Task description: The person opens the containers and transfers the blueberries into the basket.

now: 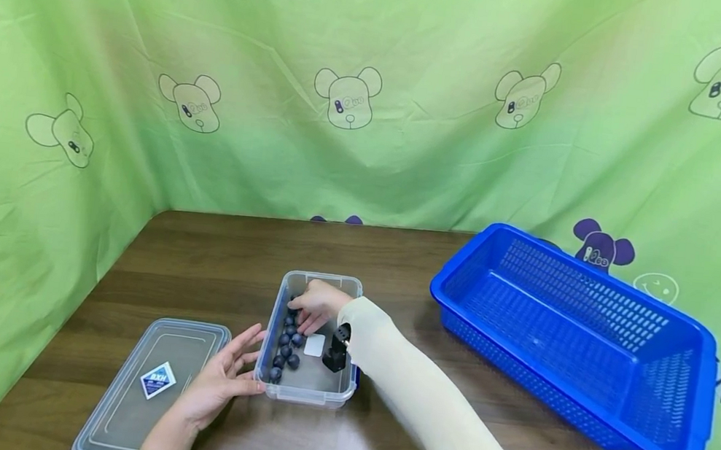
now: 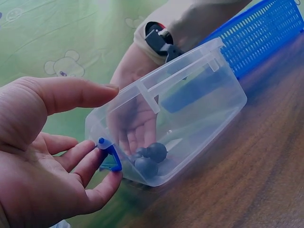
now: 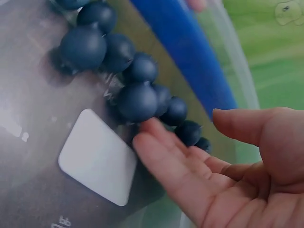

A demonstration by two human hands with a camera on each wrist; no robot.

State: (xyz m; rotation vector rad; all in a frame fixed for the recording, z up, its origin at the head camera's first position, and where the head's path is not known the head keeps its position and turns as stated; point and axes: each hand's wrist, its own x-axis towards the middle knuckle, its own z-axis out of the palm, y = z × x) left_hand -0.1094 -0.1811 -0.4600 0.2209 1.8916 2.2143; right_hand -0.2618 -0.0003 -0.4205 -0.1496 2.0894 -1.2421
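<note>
We see the right hand (image 1: 315, 305) reaching into the clear plastic rectangular container (image 1: 305, 394), fingers loosely spread and touching the dark blue round berries (image 3: 137, 100) lined along its left wall. Our left hand (image 1: 219, 379) rests open against the container's outer wall. The clear flat lid (image 1: 137, 407) lies just left; a blue perforated plastic basket (image 1: 585, 351) stands well apart on the right.

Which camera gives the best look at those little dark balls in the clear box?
The right wrist view: the dark balls fill it, lined up beside the right hand. The head view shows them small inside the clear box. The left wrist view shows only a few through the wall.
</note>
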